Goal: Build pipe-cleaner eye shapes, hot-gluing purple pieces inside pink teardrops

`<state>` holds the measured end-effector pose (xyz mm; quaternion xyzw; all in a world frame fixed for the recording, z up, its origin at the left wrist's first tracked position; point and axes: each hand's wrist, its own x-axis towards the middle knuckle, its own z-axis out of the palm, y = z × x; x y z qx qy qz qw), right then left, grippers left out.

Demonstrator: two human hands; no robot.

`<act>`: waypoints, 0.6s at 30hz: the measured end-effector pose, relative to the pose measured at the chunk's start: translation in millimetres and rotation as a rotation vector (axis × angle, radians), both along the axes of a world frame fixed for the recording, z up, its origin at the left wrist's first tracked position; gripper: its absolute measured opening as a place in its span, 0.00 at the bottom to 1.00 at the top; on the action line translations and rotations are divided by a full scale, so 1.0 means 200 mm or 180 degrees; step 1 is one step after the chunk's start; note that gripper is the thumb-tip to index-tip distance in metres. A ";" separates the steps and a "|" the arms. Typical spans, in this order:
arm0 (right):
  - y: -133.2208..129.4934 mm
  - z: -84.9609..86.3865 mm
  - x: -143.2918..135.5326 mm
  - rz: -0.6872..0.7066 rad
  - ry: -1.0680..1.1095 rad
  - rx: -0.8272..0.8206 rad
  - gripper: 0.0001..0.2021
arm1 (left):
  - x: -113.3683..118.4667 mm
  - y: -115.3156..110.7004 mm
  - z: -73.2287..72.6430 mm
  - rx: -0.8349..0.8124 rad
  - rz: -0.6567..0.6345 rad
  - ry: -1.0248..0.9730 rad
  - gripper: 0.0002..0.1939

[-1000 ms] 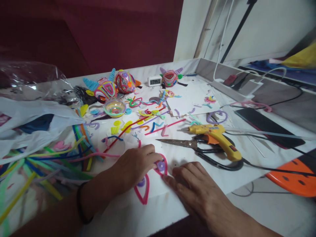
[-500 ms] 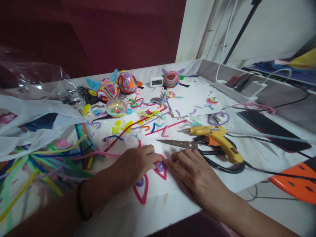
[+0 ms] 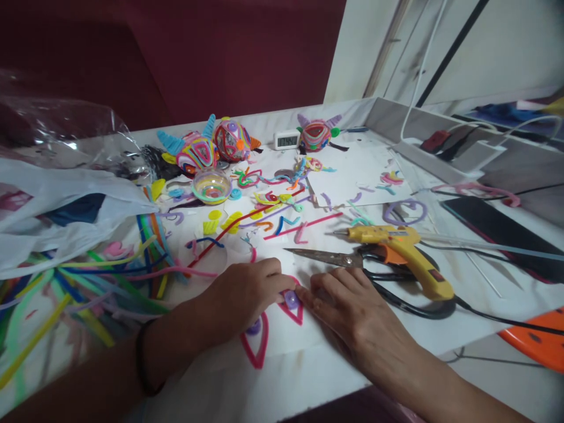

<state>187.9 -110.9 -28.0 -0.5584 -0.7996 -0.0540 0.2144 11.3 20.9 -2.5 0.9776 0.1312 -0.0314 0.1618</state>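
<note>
A pink pipe cleaner, bent into a pointed eye shape around a purple button, lies flat on white paper between my hands. My left hand has its fingers closed on the shape's left edge. From the other side, my right hand is curled with its fingertips pressing the right edge; the fingertips are partly hidden. A second pink pipe-cleaner loop with a purple button sits below my left hand, its upper part covered.
Black-handled scissors lie under a yellow glue gun by my right hand. Behind are several decorated balls, a clear bowl and a timer. Loose pipe cleaners spread at left; a phone is at right.
The whole view has shifted slightly, with things appearing a little further right. My hands stay on the same pink pipe-cleaner shape.
</note>
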 end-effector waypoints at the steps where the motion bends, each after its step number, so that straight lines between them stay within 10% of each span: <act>1: 0.00 0.00 0.00 0.0003 -0.0029 0.0032 0.12 | 0.00 0.00 0.00 -0.0014 -0.0006 -0.0007 0.09; 18: 0.01 0.00 0.00 -0.0003 -0.0185 0.0194 0.16 | 0.00 -0.01 0.00 -0.0116 0.0083 -0.0075 0.08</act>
